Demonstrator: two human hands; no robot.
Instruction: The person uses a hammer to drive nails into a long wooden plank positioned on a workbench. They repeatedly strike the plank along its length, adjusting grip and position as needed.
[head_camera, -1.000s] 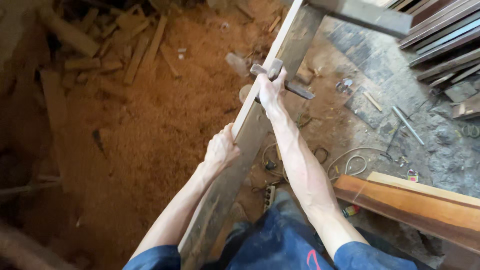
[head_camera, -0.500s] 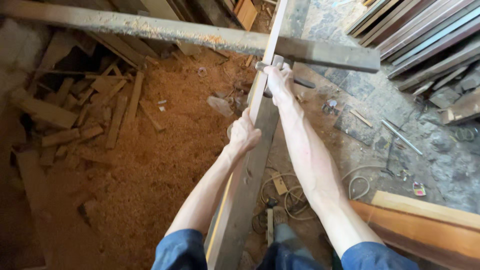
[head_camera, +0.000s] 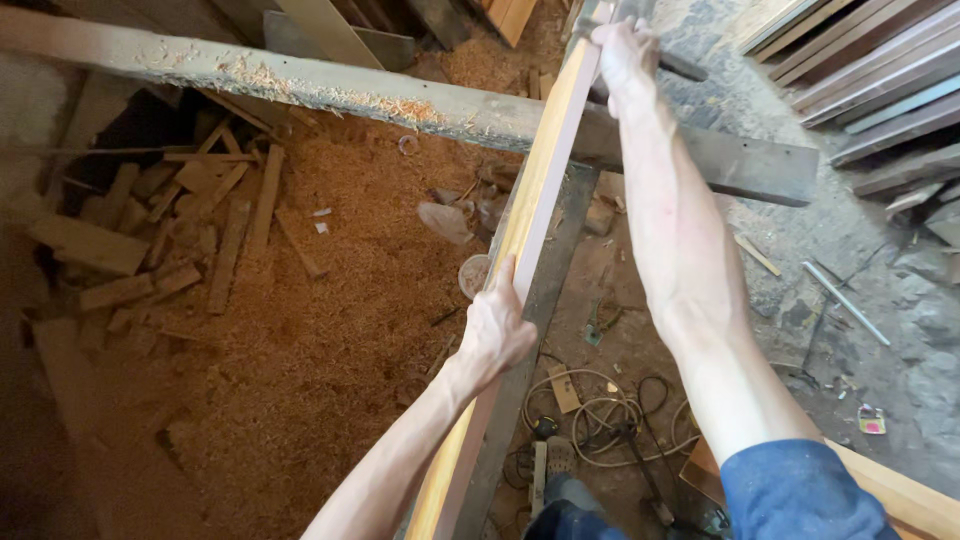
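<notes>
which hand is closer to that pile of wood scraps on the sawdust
Left. The left hand grips the long plank partway along, on the side toward the wood scraps. The right hand is stretched to the plank's far end, farther from them.

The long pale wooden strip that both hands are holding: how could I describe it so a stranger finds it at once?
Find the grey, sawdust-covered beam crossing the top of the head view. The long pale wooden strip crosses over it, running from bottom centre to the top edge, with the left hand gripping its middle and the right hand at its far end. Unlike the dark plank beside it, it is light, smooth and narrow.
</notes>
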